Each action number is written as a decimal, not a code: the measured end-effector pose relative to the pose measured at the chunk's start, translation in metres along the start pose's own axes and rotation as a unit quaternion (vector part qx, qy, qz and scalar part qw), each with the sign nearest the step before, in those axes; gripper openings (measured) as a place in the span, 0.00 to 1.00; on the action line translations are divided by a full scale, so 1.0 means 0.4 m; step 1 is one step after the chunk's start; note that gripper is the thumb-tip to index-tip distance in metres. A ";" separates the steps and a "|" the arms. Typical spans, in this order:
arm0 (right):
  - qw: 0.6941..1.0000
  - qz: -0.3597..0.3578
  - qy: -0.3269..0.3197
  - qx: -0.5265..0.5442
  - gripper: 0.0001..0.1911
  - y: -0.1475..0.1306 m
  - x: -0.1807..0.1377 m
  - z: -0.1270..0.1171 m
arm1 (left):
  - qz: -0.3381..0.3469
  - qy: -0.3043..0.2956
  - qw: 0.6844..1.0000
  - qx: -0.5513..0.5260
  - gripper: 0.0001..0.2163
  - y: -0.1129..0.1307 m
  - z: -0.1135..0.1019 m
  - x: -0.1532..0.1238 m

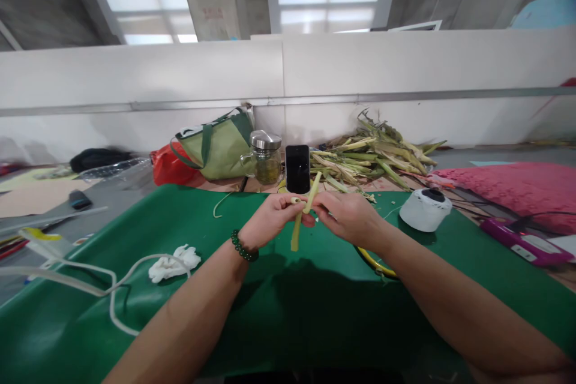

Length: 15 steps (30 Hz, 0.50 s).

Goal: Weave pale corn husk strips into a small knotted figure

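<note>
A pale yellow-green leaf strip [297, 233] is held upright between both hands over the green table cover [279, 306]. My left hand [270, 219], with a dark green bead bracelet on the wrist, is closed and pinches the strip near its middle. From the right, my right hand [344, 215] is closed on the same strip. The strip's top end [315, 185] points up toward a black phone [297, 168] standing just behind the hands.
A heap of green and dried leaves [373, 159] lies at the back right. Beside the phone stands a glass jar [264, 159], then a green bag [216, 145]. A white thread spool [425, 209], pink cushion [517, 189], white cloth [173, 264] and tube [90, 288] surround the work area.
</note>
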State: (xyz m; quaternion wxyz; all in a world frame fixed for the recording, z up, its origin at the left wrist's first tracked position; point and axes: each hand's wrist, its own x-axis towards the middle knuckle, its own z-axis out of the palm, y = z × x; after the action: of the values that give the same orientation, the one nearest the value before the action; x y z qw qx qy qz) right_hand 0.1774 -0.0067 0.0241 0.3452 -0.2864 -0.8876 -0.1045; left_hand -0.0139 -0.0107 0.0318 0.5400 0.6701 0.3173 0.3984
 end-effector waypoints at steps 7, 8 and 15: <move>0.931 0.203 -0.013 0.303 0.11 -0.030 0.028 -0.015 | 0.003 0.016 1.000 0.012 0.11 -0.004 0.008 0.002; 0.927 0.206 0.011 0.314 0.10 -0.027 0.029 -0.012 | 0.002 0.008 1.000 0.009 0.11 -0.002 0.010 0.001; 0.869 0.280 -0.007 0.409 0.17 0.001 0.032 -0.001 | -0.034 -0.060 0.998 -0.004 0.13 -0.006 0.009 -0.006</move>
State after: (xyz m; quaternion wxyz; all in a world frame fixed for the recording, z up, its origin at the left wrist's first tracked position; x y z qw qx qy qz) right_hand 0.1703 -0.0010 0.0331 0.4397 -0.3568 -0.7363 0.3705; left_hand -0.0118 -0.0138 0.0288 0.5740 0.6797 0.3051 0.3399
